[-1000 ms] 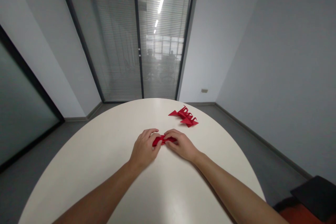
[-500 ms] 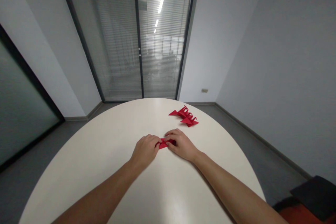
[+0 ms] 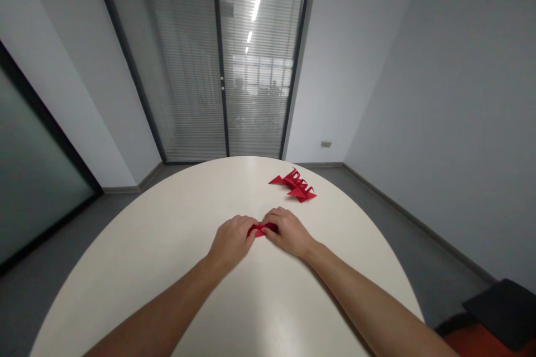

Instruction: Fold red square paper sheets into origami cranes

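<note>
A small piece of red folded paper [image 3: 260, 229] lies on the round white table [image 3: 167, 245], mostly covered by my fingers. My left hand [image 3: 230, 240] is curled, its fingertips pressing on the paper's left end. My right hand [image 3: 287, 231] is curled too and pinches the paper's right end. Both hands rest on the tabletop near its middle, almost touching each other.
A pile of several finished red folded paper pieces [image 3: 295, 185] lies farther back on the right of the table. Glass doors with blinds [image 3: 221, 67] stand behind the table. A dark and orange seat [image 3: 494, 318] shows at the lower right.
My hands have drawn closer together over the red paper, so less of it shows. My left fingers have curled in from a flatter pose.
</note>
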Motion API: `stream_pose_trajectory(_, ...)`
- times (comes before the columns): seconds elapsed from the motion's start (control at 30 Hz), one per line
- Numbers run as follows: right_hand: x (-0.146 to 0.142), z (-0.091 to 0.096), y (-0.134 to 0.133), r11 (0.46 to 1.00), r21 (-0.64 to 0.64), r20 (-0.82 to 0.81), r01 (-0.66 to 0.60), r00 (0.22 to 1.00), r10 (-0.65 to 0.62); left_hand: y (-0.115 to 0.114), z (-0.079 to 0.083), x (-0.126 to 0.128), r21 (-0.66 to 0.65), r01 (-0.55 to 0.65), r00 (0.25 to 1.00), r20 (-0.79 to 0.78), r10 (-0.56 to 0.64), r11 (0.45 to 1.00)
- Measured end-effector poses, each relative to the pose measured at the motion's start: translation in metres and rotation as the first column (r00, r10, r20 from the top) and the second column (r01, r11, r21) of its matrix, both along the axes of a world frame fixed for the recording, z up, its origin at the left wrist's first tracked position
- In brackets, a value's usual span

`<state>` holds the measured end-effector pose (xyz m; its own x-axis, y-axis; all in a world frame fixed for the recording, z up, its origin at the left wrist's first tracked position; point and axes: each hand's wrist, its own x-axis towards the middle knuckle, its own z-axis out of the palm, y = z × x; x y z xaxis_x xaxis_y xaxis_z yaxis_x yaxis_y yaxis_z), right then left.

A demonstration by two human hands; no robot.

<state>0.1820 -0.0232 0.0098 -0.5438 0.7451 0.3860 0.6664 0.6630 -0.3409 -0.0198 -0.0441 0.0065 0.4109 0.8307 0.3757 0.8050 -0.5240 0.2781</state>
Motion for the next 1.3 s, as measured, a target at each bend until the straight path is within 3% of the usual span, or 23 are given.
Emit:
stream_pose_trajectory(0.2,0.000,0.001,0.000,1.000,-0.025,0.017,-0.003,1.000,0.004,0.001,0.000,0.000,-0.052,-0.041,0.999,0.017,0.042,0.998)
stream_pose_trajectory(0.83,0.010,0.004,-0.001,0.998,-0.045,0.016,-0.043,0.999,0.043,-0.001,-0.001,-0.002,-0.049,0.032,0.999,-0.037,-0.034,0.998)
stream_pose_trajectory(1.3,0.002,-0.004,0.003,0.994,-0.105,-0.078,0.033,0.996,-0.041,0.002,-0.005,0.000,-0.059,-0.037,0.998,0.056,0.040,0.998)
